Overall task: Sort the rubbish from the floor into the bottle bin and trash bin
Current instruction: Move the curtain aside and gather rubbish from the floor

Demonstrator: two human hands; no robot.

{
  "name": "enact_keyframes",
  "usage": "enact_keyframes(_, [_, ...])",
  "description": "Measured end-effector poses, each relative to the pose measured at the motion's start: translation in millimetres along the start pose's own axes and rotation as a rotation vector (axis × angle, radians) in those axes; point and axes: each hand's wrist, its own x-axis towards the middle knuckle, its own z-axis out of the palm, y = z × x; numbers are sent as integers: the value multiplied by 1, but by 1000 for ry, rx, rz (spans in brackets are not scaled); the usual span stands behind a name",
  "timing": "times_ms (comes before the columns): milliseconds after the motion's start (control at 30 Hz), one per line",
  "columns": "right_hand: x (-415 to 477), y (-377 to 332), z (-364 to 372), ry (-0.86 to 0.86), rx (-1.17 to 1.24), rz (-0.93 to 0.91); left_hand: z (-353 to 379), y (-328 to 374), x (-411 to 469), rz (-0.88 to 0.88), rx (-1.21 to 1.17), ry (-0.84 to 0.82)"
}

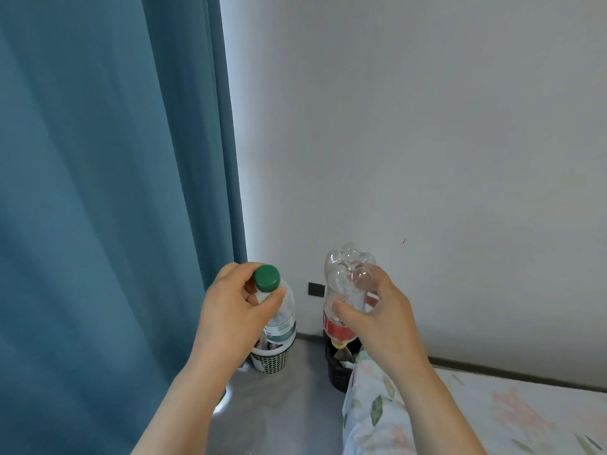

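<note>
Pinching the neck just under its green cap, the left hand's (230, 307) fingers (274, 298) hold a clear water bottle (282, 318) upright above the white mesh bin (271, 361). The right hand (377, 320) wraps narrowly around an upside-down red-labelled bottle (345, 287), cap down over the dark bin (338, 372) beside the floral bed cover (460, 418). Which bin takes bottles I cannot tell, so one bottle risks landing among trash. The light neck pinch could let the water bottle swing and tip the small bin.
</note>
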Motion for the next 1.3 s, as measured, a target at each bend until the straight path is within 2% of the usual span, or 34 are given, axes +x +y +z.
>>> enact_keyframes(367, [97, 47, 10, -59, 94, 45, 50, -26, 67, -92, 43, 40])
enact_keyframes(533, [140, 62, 26, -98, 45, 32, 69, -47, 109, -94, 34, 47])
enact_keyframes(833, [256, 76, 92, -146, 1, 35, 88, -109, 226, -83, 69, 73])
enact_keyframes(1067, [332, 96, 150, -199, -54, 81, 97, -165, 316, -147, 54, -27])
enact_keyframes(1300, [381, 131, 195, -259, -91, 149, 115, -222, 365, -224, 106, -80])
